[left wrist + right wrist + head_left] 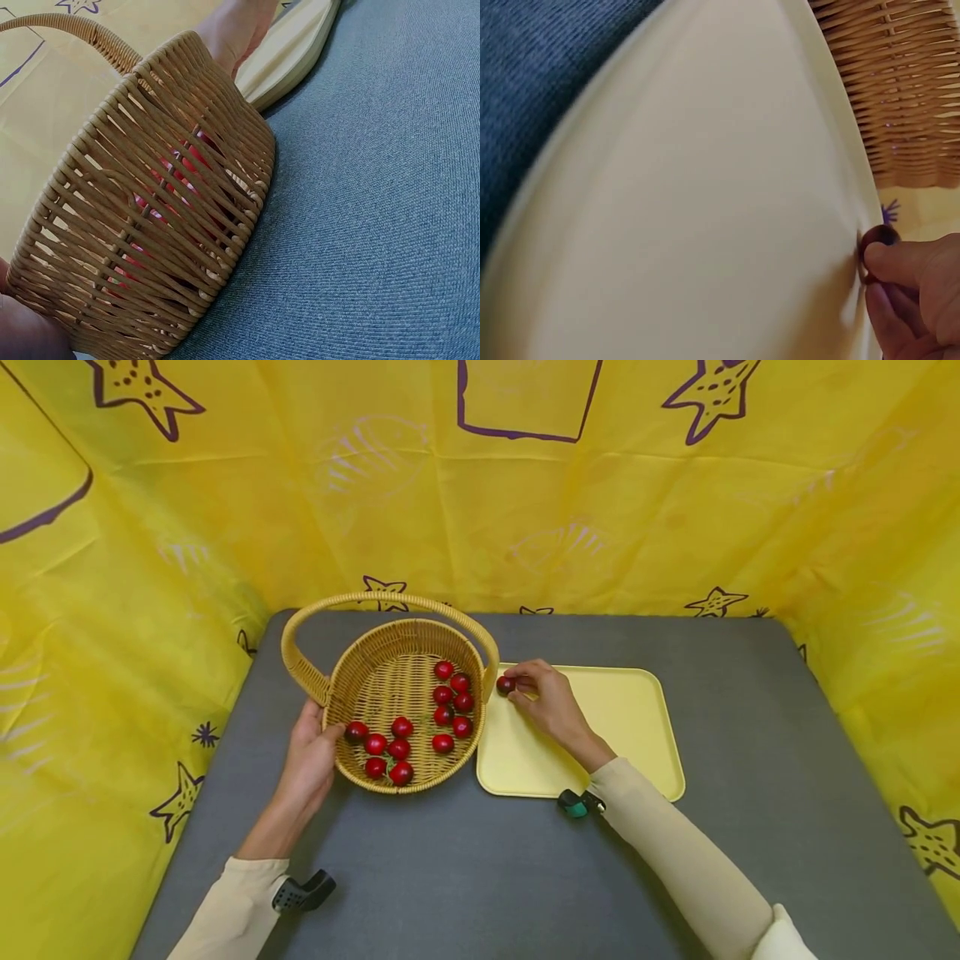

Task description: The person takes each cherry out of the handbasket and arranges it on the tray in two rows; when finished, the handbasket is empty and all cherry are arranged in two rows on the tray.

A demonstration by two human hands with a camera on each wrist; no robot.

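A round wicker basket (408,635) with an arched handle stands on the left half of the table, several small round red fruits, like cherries (402,727), on its floor. My left hand (309,752) grips the basket's left rim near the foot of the handle, thumb over the edge and fingers outside. Over the far left corner of a pale yellow tray (615,727), my right hand (551,702) pinches a dark red cherry-like fruit (506,685) between thumb and fingertips. In the right wrist view that fruit (879,237) shows close beside the tray's rim.
A grey cloth covers the table (450,877). The tray lies flat just right of the basket, their edges close together. Yellow printed curtains (450,527) rise behind the table and at both sides. The basket's handle arches up above its far rim.
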